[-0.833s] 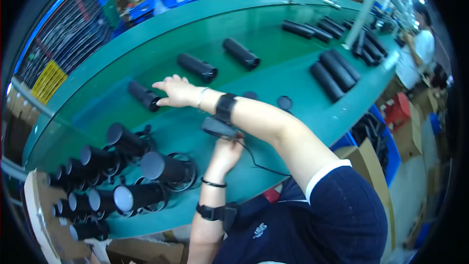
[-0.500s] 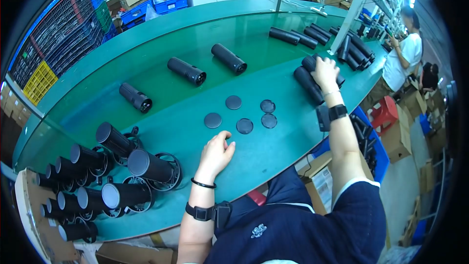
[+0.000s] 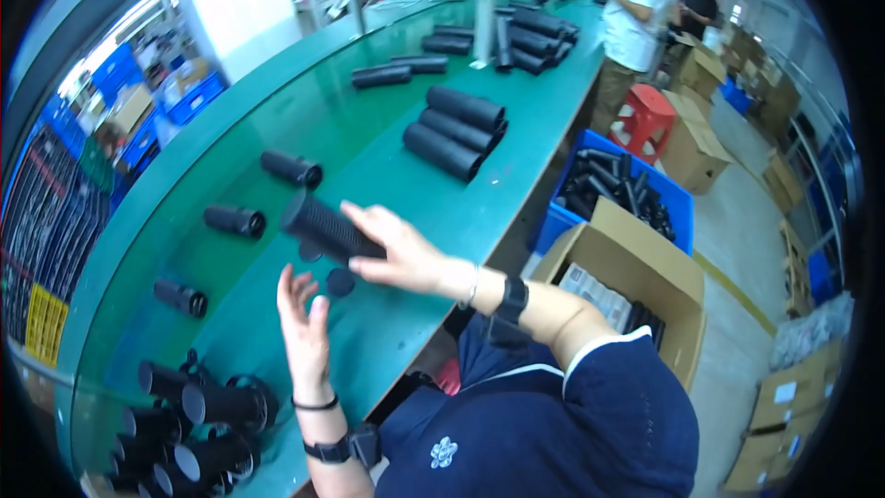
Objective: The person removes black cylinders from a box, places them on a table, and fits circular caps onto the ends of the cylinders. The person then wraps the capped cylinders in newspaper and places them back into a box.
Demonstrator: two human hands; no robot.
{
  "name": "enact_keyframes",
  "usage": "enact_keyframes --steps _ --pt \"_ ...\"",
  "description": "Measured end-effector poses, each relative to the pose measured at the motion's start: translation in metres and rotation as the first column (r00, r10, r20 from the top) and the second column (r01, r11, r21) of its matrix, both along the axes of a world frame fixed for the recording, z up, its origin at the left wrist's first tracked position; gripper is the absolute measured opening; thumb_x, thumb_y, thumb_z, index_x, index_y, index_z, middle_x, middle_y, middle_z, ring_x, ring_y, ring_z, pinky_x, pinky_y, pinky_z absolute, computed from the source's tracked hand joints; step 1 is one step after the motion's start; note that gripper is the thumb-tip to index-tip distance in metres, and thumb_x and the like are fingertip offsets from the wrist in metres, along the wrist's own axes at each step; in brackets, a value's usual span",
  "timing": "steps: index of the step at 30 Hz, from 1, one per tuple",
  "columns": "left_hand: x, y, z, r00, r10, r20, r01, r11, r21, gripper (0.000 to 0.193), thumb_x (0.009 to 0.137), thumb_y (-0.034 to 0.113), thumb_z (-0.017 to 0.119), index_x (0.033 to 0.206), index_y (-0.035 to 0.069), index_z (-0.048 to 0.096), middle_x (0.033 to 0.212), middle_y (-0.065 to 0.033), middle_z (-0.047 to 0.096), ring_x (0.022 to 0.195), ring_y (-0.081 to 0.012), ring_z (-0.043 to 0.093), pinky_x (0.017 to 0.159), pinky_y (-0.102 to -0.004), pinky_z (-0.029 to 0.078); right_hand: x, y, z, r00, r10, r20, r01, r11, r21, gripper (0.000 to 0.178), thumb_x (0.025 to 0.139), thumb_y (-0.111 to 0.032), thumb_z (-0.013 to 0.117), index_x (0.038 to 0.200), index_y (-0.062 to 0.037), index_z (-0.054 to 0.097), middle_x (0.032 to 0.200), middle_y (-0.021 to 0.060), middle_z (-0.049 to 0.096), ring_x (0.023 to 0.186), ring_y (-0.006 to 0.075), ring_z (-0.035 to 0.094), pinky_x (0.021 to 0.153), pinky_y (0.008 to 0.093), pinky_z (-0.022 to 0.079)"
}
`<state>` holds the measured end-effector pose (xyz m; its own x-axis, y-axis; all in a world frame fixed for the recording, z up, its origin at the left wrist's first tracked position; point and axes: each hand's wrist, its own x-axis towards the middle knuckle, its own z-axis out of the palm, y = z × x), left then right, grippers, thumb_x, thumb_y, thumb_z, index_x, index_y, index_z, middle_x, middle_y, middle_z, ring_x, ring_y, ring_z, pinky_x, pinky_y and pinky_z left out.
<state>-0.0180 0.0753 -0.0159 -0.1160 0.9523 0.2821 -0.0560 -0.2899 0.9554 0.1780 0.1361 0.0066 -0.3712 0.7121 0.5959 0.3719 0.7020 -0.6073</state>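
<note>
My right hand (image 3: 403, 256) grips the near end of a black ribbed cylinder (image 3: 323, 223) and holds it tilted above the green table. Just below it is my left hand (image 3: 304, 332), palm up, fingers apart and holding nothing. A flat black round disc (image 3: 340, 282) lies on the table by my hands; the cylinder and my hands cover most of the other discs' area. Three black cylinders (image 3: 441, 149) lie side by side farther right. Toward the left, three shorter-looking cylinders (image 3: 234, 220) rest apart on the glossy green strip.
Several black cylinders with ring-shaped holders (image 3: 229, 403) are grouped at lower left. More tubes (image 3: 535, 40) are piled past a metal post (image 3: 486, 9). Beside the table are a blue crate (image 3: 678, 207) of black parts, an open carton (image 3: 645, 249), a red stool (image 3: 643, 120) and a standing person (image 3: 641, 14).
My right hand has lifted a cylinder from the right-hand group and brought it left over the discs. My left hand has risen and turned palm up. The view has swung right.
</note>
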Motion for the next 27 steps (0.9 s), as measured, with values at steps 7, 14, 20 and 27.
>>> enact_keyframes --steps 7,14,20,27 --pt "0.005 -0.024 0.022 0.995 0.033 -0.091 -0.021 0.991 0.129 0.065 0.069 0.017 0.084 0.123 0.002 0.050 0.117 -0.0116 0.056 0.110 -0.0227 0.054 0.097 -0.0363 0.042 -0.022 -0.035 -0.008 0.903 0.236 -0.360 -0.329 0.917 -0.226 0.048 0.087 -0.020 0.065 0.131 -0.0026 0.053 0.115 0.0071 0.056 0.107 0.0179 0.056 0.095 0.0317 0.044" --pt "-0.025 -0.049 0.021 0.916 -0.007 -0.400 0.051 0.994 0.099 0.075 0.065 0.010 0.084 0.131 0.003 0.047 0.123 -0.0087 0.054 0.117 -0.0210 0.051 0.100 -0.0346 0.041 -0.044 -0.023 0.015 0.686 0.394 -0.611 -0.715 0.520 -0.468 0.041 0.091 -0.027 0.060 0.118 0.0044 0.062 0.098 0.0031 0.056 0.094 0.0127 0.055 0.082 0.0247 0.044" --pt "-0.005 -0.063 0.021 0.971 -0.047 -0.233 0.060 0.997 0.050 0.068 0.074 0.026 0.075 0.130 0.003 0.042 0.122 -0.0153 0.049 0.117 -0.0313 0.049 0.100 -0.0399 0.040 -0.038 -0.030 0.014 0.675 0.408 -0.615 -0.735 0.442 -0.514 0.034 0.082 -0.015 0.069 0.111 0.0024 0.067 0.100 0.0056 0.059 0.094 0.0147 0.057 0.084 0.0260 0.045" --pt "0.003 -0.070 0.008 0.911 0.051 -0.408 0.058 0.966 0.250 0.053 0.078 0.029 0.068 0.120 0.003 0.048 0.116 -0.0134 0.051 0.110 -0.0266 0.050 0.095 -0.0384 0.041 -0.028 -0.046 0.005 0.651 0.436 -0.621 -0.754 0.465 -0.464 0.024 0.084 -0.007 0.069 0.106 -0.0009 0.070 0.081 -0.0011 0.049 0.078 0.0080 0.048 0.067 0.0210 0.037"
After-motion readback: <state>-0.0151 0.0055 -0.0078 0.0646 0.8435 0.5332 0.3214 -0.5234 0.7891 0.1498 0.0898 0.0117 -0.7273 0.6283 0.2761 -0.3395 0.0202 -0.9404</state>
